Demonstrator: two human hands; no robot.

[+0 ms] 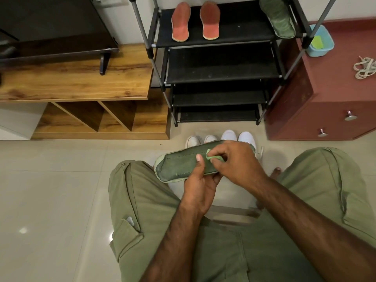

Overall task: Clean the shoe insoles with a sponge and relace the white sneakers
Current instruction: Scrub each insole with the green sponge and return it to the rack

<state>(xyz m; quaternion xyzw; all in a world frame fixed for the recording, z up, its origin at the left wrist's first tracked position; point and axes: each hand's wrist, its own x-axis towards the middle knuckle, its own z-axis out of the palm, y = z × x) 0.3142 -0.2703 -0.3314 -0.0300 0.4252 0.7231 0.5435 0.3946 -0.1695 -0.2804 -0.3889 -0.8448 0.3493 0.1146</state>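
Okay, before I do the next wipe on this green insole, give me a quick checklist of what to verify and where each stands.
1. Green insole steady: ok, left hand grips its edge, thumb on top.
2. Sponge in hand: ok, right hand pinches it against the insole.
3. Sponge damp enough: cannot tell.
4. Drying spot: ok, the top shelf has bare space between the red insoles and the other green insole.
5. Laces ready: ok, lying on the red cabinet.
6. White sneakers unlaced: cannot tell, mostly hidden behind the insole.
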